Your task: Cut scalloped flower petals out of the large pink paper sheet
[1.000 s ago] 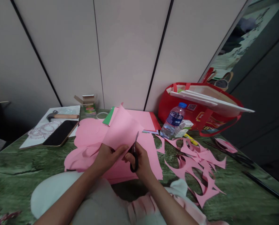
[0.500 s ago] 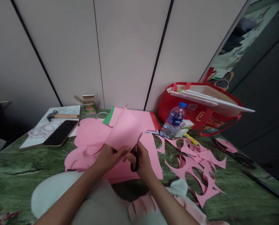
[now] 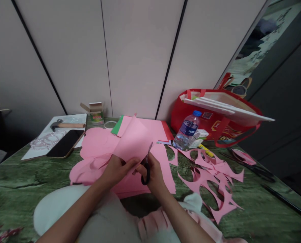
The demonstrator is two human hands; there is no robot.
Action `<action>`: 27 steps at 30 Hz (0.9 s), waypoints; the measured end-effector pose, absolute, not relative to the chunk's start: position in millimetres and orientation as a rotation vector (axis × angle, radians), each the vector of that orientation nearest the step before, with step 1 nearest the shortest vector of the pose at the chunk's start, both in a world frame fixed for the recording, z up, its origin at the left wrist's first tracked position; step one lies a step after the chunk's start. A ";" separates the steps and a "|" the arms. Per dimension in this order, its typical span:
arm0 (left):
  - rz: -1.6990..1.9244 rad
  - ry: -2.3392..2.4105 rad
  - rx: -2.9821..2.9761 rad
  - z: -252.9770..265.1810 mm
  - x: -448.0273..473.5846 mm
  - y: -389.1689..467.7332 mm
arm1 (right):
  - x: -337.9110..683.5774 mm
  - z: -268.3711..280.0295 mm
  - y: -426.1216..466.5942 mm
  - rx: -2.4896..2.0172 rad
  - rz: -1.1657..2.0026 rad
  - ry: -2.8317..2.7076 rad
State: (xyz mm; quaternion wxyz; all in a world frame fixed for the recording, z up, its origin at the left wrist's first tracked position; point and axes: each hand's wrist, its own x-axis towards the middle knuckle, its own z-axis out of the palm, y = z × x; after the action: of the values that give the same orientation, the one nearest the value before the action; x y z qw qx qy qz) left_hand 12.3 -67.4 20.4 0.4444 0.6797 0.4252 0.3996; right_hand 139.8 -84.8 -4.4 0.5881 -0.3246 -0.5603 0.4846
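Note:
My left hand [image 3: 118,170] is closed on the lower edge of a pink paper sheet [image 3: 134,140], which curls upward and away from me. In my right hand [image 3: 154,172] is a pair of scissors [image 3: 145,173] with black handles, its blades pointing up at the sheet's right edge. How far the blades part is hard to make out. Beneath both hands lie more flat pink sheets [image 3: 165,172]. Rounded pink paper cut-outs [image 3: 96,140] are piled to the left. Curved pink offcuts [image 3: 216,185] are scattered on the right.
A water bottle [image 3: 187,131] leans near a red bag [image 3: 186,104]. A phone [image 3: 65,143] and hammer [image 3: 71,125] lie on the left, with a small open box [image 3: 97,114] behind. A plush toy [image 3: 107,219] is under my forearms. Black tongs-like tools [image 3: 256,168] lie far right.
The pink sheet's curled top has dipped very slightly. The scissors blades have shifted a little at the sheet's edge; both hands stay almost in place.

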 end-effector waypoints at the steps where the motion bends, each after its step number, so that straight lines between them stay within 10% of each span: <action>1: 0.983 1.049 1.682 20.2 12.1 -66.9 | 139.9 -3.9 -85.0 -0.760 1.126 -1.308; 27: 0.873 1.058 1.660 17.0 10.2 -65.1 | 139.1 -5.6 -84.5 -0.739 1.122 -1.276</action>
State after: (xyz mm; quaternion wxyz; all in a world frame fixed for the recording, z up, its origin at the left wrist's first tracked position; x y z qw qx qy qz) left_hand 10.2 -65.1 17.0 0.4743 0.6788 0.4324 0.3570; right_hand 139.1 -84.5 -5.6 0.6008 -0.3187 -0.5505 0.4842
